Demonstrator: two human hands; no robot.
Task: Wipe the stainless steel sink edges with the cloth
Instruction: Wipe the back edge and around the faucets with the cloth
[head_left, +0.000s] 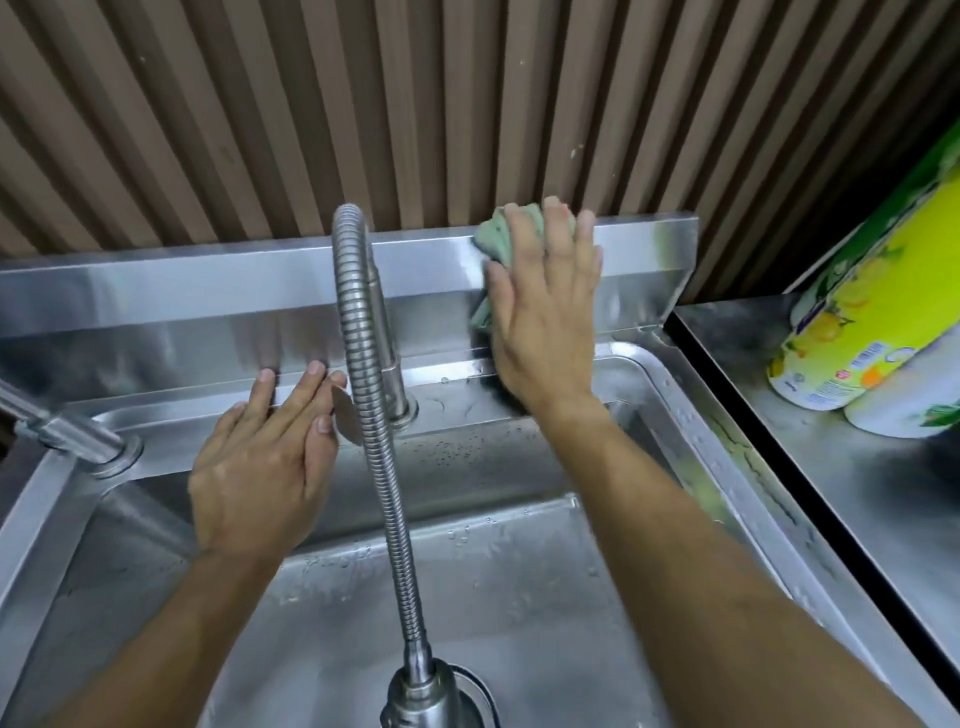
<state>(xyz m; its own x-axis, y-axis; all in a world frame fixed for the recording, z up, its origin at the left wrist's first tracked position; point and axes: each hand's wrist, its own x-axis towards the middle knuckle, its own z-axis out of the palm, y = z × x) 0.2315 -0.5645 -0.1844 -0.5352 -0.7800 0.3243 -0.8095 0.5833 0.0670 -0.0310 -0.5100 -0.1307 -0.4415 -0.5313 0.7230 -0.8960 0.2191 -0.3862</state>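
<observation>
The stainless steel sink (691, 415) fills the view, with a raised steel back edge (208, 291) along the ribbed wall. My right hand (545, 312) presses a pale green cloth (496, 239) flat against that back edge, right of the tap, fingers straight and spread over the cloth. Most of the cloth is hidden under the palm. My left hand (265, 457) rests on the sink's rear ledge left of the tap, fingers straight, holding nothing.
A flexible coiled steel tap hose (363, 364) arches from the rear ledge down to a spray head (421, 691) over the wet basin. A second tap (62, 431) stands at the left. Two yellow-green wrapped rolls (872, 322) lie on the steel counter (831, 467) at right.
</observation>
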